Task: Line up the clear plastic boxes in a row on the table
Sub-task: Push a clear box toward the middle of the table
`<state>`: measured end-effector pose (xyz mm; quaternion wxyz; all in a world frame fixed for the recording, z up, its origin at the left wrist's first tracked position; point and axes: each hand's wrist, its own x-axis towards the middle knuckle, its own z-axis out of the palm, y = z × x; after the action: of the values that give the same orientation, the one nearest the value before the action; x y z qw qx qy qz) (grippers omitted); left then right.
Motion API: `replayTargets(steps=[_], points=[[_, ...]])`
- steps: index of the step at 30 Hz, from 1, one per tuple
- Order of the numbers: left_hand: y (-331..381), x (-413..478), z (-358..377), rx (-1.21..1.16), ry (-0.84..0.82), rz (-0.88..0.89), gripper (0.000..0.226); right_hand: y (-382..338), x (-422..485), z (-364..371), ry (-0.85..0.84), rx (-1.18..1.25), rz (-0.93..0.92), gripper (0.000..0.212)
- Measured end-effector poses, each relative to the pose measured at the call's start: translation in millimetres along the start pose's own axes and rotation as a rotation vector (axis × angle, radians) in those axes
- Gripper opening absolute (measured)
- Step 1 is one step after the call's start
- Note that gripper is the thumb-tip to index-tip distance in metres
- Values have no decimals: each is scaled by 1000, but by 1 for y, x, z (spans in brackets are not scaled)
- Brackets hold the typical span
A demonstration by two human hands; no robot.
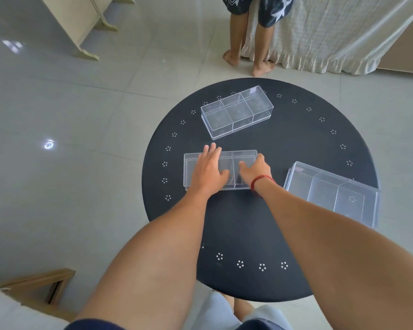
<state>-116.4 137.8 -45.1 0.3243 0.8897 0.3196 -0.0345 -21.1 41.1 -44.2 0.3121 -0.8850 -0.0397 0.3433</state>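
Three clear plastic boxes with inner dividers lie on a round black table [296,144]. The middle box [239,160] sits left of centre, and both hands are on it. My left hand [209,169] rests flat on its top with fingers spread. My right hand [255,169], with a red band at the wrist, grips its right end, thumb on top. A second box [236,111] lies further back, turned at an angle. The third box [332,192] sits at the table's right edge, also angled and partly overhanging.
A person stands barefoot beyond the table [248,55] beside a white draped cloth [332,32]. Pale furniture legs [88,32] stand on the tiled floor at upper left. A wooden frame [41,287] lies at lower left.
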Motion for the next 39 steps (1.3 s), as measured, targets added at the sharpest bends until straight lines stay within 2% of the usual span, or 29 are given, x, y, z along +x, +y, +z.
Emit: replayTargets(steps=[4,9,12,17,21,25,29,34,37,39], points=[[-12,8,-13,2,144,-226,67,-10,4,1,3,14,27,63],[-13,23,-31,-252,92,-590,81,-23,10,1,-2,26,69,62],[-10,30,-37,-311,68,-682,68,-29,13,-3,-15,42,112,63],[-13,36,-43,-285,29,-693,66,-38,15,-6,-17,40,181,73],[-8,32,-48,-203,97,-662,75,-39,13,-7,43,32,160,80],[-2,25,-55,-261,122,-600,89,-40,11,-13,79,98,134,83],[0,15,-52,-340,169,-510,87,-38,2,-21,121,244,90,82],[5,6,-44,-447,269,-478,60,-28,-8,-27,168,321,60,67],[5,-2,-39,-475,308,-476,49,-16,-12,-28,186,271,87,46],[5,-7,-36,-411,305,-465,46,-6,-12,-28,222,240,93,33]])
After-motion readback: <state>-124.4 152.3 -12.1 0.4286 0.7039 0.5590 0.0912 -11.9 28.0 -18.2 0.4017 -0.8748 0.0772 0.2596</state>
